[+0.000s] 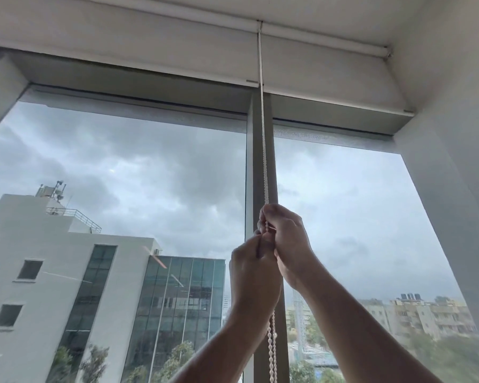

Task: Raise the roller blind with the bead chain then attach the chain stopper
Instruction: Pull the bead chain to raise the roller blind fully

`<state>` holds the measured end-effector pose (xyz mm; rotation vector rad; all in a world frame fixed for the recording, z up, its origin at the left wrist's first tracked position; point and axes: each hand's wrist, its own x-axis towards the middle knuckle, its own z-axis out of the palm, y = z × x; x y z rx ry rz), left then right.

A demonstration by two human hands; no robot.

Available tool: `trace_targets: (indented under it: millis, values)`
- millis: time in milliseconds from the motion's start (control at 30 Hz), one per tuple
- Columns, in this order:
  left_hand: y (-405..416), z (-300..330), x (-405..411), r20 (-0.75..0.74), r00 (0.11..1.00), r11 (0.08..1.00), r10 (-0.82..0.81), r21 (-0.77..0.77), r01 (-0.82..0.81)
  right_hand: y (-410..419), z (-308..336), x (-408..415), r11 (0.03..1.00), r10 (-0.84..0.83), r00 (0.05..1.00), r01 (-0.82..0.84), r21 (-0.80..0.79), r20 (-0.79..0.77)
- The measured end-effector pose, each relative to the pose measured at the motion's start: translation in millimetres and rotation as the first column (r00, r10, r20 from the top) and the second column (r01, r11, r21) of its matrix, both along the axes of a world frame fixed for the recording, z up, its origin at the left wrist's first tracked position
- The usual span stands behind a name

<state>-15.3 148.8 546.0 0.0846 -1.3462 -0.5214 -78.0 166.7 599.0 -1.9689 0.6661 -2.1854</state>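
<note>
A white bead chain hangs from the top of the window down along the grey centre mullion. Both hands grip it at mid height. My right hand is the upper one, fingers closed around the chain. Just below and left of it, my left hand is also closed on the chain. Below the hands the chain continues down as a double strand. The white roller blind on the right is rolled high, its bottom bar near the window's top edge. A chain stopper cannot be made out; the fingers hide that spot.
A second raised blind covers the top of the left pane. A white wall closes in on the right, a ceiling above. Outside the glass are buildings, trees and a cloudy sky.
</note>
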Motion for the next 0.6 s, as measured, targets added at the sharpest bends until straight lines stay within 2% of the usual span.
trace_targets:
  millis: [100, 267, 400, 600]
  values:
    - [-9.7, -4.1, 0.0, 0.029, 1.000, 0.999, -0.012, 0.030, 0.011, -8.0, -5.2, 0.0, 0.998, -0.060, 0.998, 0.059, 0.030, 0.020]
    - [-22.6, -20.9, 1.0, 0.067, 0.997, 0.997, -0.028, 0.067, 0.024, -17.8, -19.8, -2.3, 0.980, -0.185, 0.982, 0.187, 0.064, -0.036]
    - [-32.0, -53.2, -0.1, 0.095, 0.989, 0.989, -0.112, 0.109, 0.102, -27.3, -48.6, -5.6, 0.976, -0.179, 0.983, 0.182, 0.119, -0.029]
    - [-42.3, -96.3, 3.3, 0.135, 0.987, 0.988, -0.082, 0.141, 0.063, -39.5, -95.9, -10.5, 0.968, -0.200, 0.980, 0.199, 0.154, -0.012]
